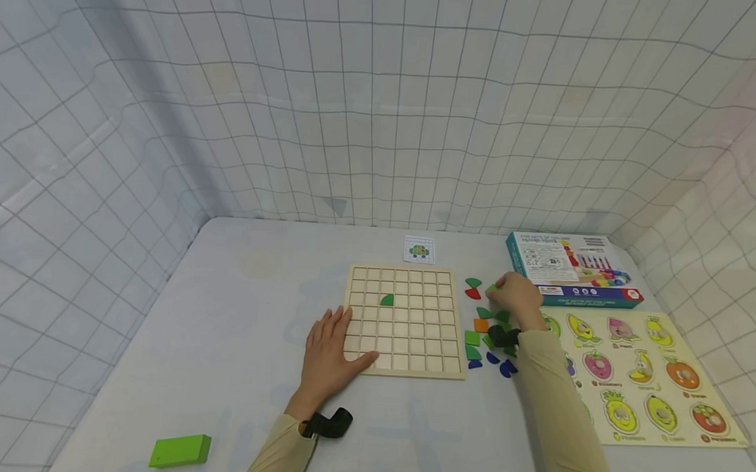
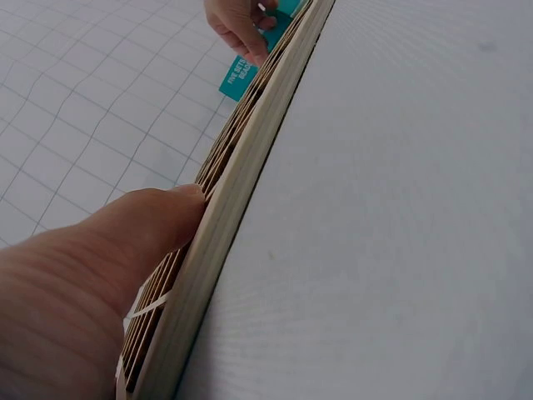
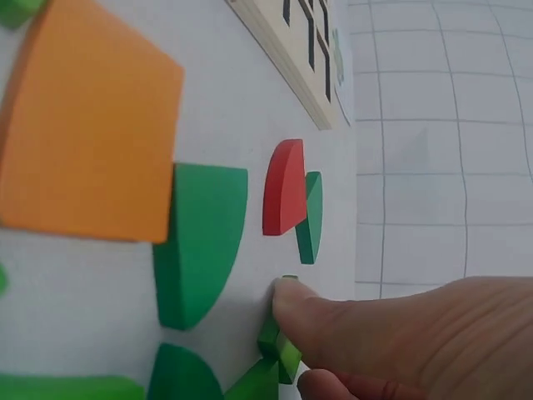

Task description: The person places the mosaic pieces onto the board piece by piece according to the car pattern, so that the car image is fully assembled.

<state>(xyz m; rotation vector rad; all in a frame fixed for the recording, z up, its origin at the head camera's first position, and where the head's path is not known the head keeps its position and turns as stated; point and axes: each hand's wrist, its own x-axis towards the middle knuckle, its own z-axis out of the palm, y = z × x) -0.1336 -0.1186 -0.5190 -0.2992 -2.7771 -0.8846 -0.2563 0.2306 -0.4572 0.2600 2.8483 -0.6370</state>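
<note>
The right hand (image 1: 517,296) pinches a small green piece (image 3: 281,348) between thumb and a fingertip, just right of the wooden grid board (image 1: 404,319) and near a red quarter-round piece (image 3: 283,187) that touches a dark green one (image 3: 310,218). The piece sits at the far edge of a loose cluster of coloured pieces, among them an orange piece (image 3: 87,125). It is tilted up on edge, its long side running roughly away from the person; the fingers cover its full shape. The left hand (image 1: 330,348) lies flat and spread on the board's near left corner, fingers pointing away, apparently steadying it on the surface (image 1: 242,307). One green quarter-round (image 1: 386,300) already fills a board cell.
</note>
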